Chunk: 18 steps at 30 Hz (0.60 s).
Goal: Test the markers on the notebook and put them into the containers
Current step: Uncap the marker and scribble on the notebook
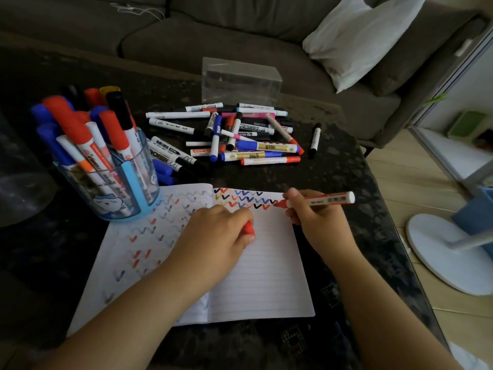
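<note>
I'm in the testing step: my right hand [310, 209] pinches a red marker [317, 200], tip touching the notebook [266, 276] at the end of the second row of ticks. My left hand [221, 231] curls its grip round the red cap [248, 228], resting on the page. Next I'd judge: recap, then drop it in the blue cup [117, 188] on the worktop [346, 166].
</note>
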Motion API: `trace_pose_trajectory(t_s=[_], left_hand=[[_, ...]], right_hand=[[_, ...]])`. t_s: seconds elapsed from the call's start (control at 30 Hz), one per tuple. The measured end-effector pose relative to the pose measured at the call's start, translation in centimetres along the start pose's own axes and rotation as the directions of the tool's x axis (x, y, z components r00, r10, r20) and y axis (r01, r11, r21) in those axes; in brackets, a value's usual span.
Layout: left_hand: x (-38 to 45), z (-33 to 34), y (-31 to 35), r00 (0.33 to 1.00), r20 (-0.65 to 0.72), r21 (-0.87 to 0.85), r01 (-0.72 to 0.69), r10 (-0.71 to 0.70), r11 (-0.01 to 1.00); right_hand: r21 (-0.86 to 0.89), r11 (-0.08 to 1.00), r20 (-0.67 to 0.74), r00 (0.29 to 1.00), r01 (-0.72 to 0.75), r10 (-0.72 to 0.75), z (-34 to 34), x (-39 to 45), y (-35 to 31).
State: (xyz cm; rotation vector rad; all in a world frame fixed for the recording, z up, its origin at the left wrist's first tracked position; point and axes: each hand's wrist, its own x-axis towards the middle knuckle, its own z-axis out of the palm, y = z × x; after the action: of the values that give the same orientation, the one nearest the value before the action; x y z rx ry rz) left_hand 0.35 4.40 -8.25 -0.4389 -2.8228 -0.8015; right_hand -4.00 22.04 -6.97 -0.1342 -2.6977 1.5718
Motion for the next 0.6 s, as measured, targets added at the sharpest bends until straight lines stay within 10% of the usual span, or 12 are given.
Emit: trace_pose_trajectory(t_s=[0.6], left_hand=[[-0.29, 0.45, -0.30, 1.000, -0.015, -0.016, 0.024, -0.024, 1.000]], right_hand=[[-0.017, 1.000, 0.002, 1.000, 0.010, -0.010, 0.69, 0.57, 0.25]])
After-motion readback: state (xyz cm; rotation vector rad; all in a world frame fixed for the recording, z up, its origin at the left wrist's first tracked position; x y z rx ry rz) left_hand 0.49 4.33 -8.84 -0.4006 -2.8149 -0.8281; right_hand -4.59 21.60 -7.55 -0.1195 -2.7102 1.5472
